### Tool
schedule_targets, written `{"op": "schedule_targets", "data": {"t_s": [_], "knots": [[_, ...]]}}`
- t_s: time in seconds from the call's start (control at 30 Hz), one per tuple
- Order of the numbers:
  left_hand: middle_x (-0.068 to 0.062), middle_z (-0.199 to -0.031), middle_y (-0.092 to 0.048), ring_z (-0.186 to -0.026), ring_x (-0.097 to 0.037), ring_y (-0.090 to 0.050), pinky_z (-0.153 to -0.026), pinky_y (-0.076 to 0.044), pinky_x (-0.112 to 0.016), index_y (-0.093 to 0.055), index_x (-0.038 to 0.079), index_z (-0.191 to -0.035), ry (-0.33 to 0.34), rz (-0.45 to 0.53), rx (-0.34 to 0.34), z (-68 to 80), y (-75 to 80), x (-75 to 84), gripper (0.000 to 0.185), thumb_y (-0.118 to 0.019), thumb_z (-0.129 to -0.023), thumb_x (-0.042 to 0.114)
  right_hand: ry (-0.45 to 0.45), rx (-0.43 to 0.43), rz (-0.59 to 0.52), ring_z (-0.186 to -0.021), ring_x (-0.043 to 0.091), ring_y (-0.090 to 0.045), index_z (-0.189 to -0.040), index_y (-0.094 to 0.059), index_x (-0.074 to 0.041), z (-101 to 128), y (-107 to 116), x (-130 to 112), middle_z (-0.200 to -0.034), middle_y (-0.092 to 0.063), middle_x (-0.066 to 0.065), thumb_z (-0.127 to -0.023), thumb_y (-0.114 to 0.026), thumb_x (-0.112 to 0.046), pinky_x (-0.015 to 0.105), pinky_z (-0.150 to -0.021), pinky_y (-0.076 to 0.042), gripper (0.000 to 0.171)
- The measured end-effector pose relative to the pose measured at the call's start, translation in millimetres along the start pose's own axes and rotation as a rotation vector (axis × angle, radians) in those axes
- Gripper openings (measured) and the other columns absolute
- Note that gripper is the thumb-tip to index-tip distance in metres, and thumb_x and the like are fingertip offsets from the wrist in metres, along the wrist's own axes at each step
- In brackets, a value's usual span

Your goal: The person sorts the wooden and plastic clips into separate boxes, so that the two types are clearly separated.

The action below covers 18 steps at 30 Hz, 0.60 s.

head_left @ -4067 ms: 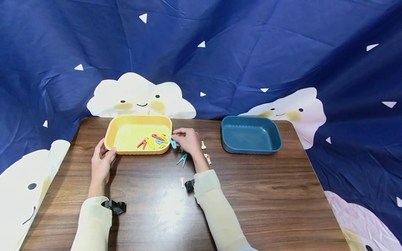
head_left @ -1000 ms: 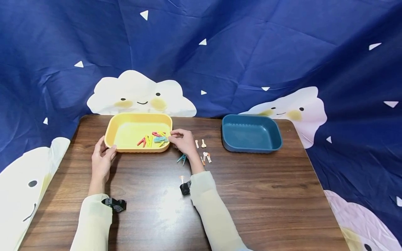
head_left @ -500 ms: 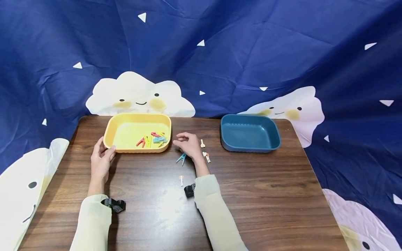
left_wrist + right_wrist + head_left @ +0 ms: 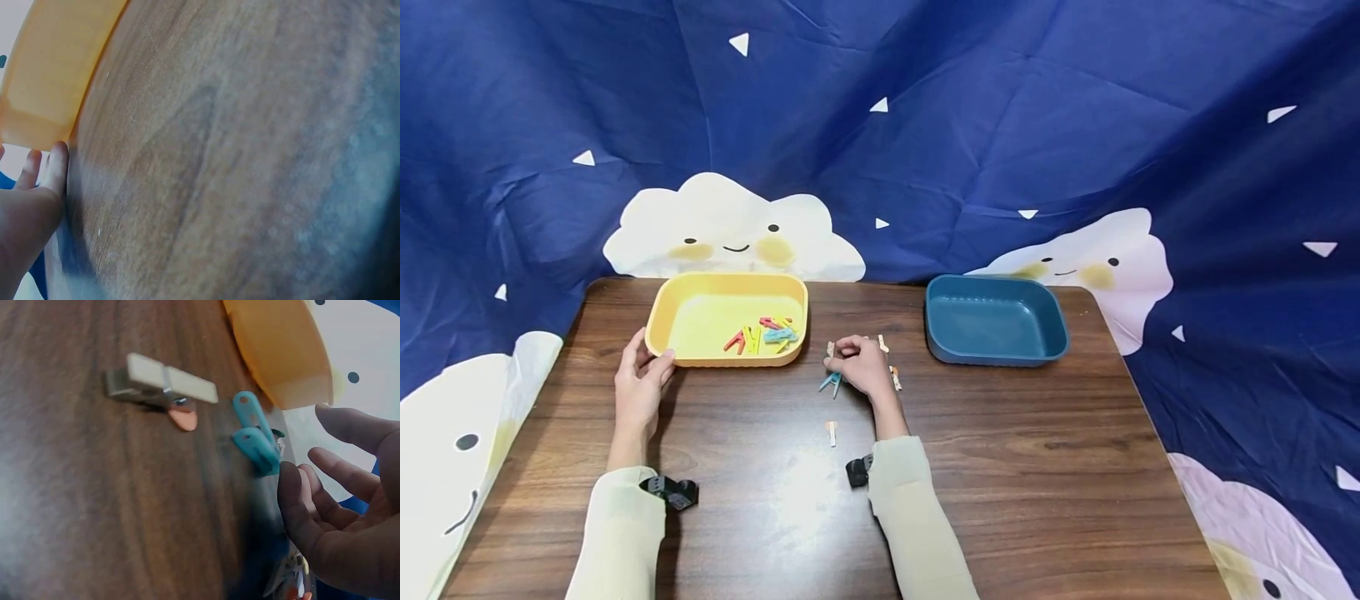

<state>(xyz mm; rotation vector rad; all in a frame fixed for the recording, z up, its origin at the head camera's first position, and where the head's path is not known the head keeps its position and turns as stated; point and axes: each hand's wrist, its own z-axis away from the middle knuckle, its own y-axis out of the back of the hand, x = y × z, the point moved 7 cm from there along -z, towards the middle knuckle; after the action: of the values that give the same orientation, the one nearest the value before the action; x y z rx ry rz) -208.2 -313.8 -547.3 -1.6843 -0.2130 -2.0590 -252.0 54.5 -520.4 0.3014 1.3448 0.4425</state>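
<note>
Your right hand [image 4: 859, 364] hovers open, fingers loosely curled, just beside the small teal plastic clothespin [image 4: 256, 432] on the brown wooden bench [image 4: 1000, 467]. Pinch its two legs squarely. Your left hand [image 4: 638, 385] rests open against the yellow plastic tray [image 4: 664, 308], steadying its near corner.

Brown wooden tabletop [image 4: 1037, 467]: yellow rectangular plastic tray [image 4: 662, 310] rear left, holding coloured plastic clothespins [image 4: 761, 335]; dark blue rectangular plastic tray [image 4: 1052, 321] rear right; teal plastic clothespin [image 4: 831, 383] between them.

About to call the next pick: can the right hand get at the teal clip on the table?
Probably yes: the right hand hovers open beside the teal clip, nothing lying between them.
</note>
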Motion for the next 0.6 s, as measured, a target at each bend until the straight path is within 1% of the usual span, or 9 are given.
{"op": "schedule_targets", "data": {"t_s": [0.13, 0.37, 0.43, 0.6], "knots": [[0.000, -0.123, -0.049, -0.102, -0.006, -0.058, -0.087, -0.053, -0.016, -0.038, 0.020, -0.157, -0.002, 0.000, -0.003, 0.4, -0.4, -0.1, 0.067, -0.066, -0.098, 0.003, -0.002, -0.018, 0.067, -0.103, 0.026, -0.063, -0.114, -0.074, -0.007, 1.4, -2.7, 4.9, -0.108, -0.069, 0.009, -0.081, -0.085, -0.023, 0.038, -0.091, -0.051, 0.038], [0.000, -0.123, -0.050, -0.101, -0.006, -0.058, -0.085, -0.053, -0.016, -0.040, 0.020, -0.156, -0.008, 0.015, -0.002, 0.3, -0.7, -0.8, 0.067, -0.066, -0.097, 0.003, -0.003, -0.041, 0.143, -0.101, 0.024, -0.062, -0.114, -0.073, -0.007, 0.8, -7.4, 7.3, -0.107, -0.067, 0.008, -0.078, -0.087, -0.019, 0.037, -0.091, -0.051, 0.040], [0.000, -0.124, -0.050, -0.101, -0.006, -0.058, -0.086, -0.053, -0.016, -0.039, 0.020, -0.156, -0.008, 0.016, -0.003, 0.1, -0.7, -0.9, 0.067, -0.066, -0.097, 0.003, 0.002, -0.041, 0.163, -0.098, 0.022, -0.063, -0.112, -0.074, -0.006, 0.7, -8.2, 7.0, -0.105, -0.068, 0.007, -0.077, -0.088, -0.018, 0.036, -0.089, -0.052, 0.040], [0.000, -0.124, -0.050, -0.103, -0.007, -0.058, -0.086, -0.053, -0.016, -0.039, 0.020, -0.156, -0.003, 0.024, -0.006, 0.0, -0.5, -1.7, 0.067, -0.066, -0.097, 0.003, 0.014, -0.039, 0.196, -0.086, 0.017, -0.062, -0.106, -0.077, -0.007, 2.2, -9.5, 6.0, -0.096, -0.070, 0.005, -0.078, -0.088, -0.016, 0.034, -0.081, -0.053, 0.031]]}}
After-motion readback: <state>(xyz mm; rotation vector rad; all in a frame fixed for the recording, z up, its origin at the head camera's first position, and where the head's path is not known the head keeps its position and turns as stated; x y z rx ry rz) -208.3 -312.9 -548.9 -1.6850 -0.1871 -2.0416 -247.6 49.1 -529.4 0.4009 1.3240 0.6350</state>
